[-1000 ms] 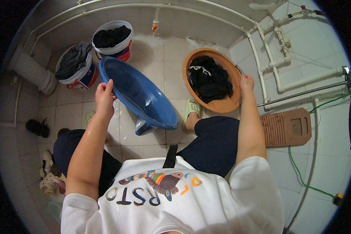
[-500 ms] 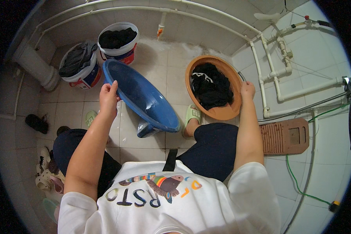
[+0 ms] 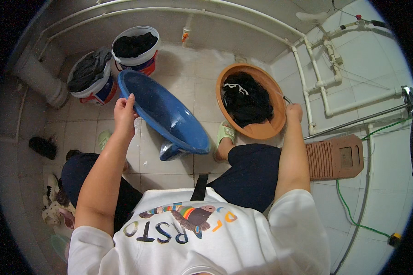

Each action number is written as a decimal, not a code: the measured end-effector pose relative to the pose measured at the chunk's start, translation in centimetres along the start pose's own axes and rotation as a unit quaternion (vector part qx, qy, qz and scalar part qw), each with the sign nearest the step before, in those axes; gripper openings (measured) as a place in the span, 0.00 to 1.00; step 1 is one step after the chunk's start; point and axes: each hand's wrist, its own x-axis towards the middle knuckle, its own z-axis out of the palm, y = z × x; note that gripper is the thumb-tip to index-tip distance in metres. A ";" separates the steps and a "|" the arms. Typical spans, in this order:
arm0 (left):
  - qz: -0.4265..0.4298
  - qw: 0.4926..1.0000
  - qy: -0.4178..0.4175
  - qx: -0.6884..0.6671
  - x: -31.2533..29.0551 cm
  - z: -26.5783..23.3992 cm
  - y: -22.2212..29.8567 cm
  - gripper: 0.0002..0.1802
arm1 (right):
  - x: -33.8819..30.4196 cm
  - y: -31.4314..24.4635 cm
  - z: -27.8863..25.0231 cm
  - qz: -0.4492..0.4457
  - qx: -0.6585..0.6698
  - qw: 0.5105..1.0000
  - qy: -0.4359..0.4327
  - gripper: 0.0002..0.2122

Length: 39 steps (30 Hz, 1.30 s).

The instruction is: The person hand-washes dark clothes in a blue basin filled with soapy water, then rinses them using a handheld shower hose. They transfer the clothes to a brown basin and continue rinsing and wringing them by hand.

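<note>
From my end I see both hands busy. The L hand (image 3: 125, 117) grips the L rim of the blue basin (image 3: 158, 107), thumb on top, fingers curled under; hardly any gap btwn them. The basin is held at a tilt in front of the body, L side up, low R end by the R foot. Its inside looks wet & shiny; can't tell how much water, if any, is in it.

The R hand (image 3: 293, 112) is out to the R, curled tight round the end of a thin grey hose (image 3: 287, 99), tip poking out twd the orange basin (image 3: 264, 131). Can't tell for sure if it's running. The orange basin sits on the tiled floor (image 3: 179, 68), just L of that hand, w/ a heap of black clothes (image 3: 250, 107) in it & a white strap (image 3: 236, 87) on top.

Far L I've got 2 white bkts, the back one (image 3: 147, 62) & the front one (image 3: 92, 91), side by side, dark cloth in each. A brown washboard (image 3: 323, 158) is R of the R forearm, near white wall pipes (image 3: 302, 82). Pale green slipper (image 3: 226, 132) on the R foot, btwn the basins.
</note>
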 end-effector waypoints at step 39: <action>-0.001 1.000 -0.004 0.016 0.4 0.6 -0.3 0.13 | 3.2 7.6 4.7 0.204 0.354 0.911 -0.059 0.07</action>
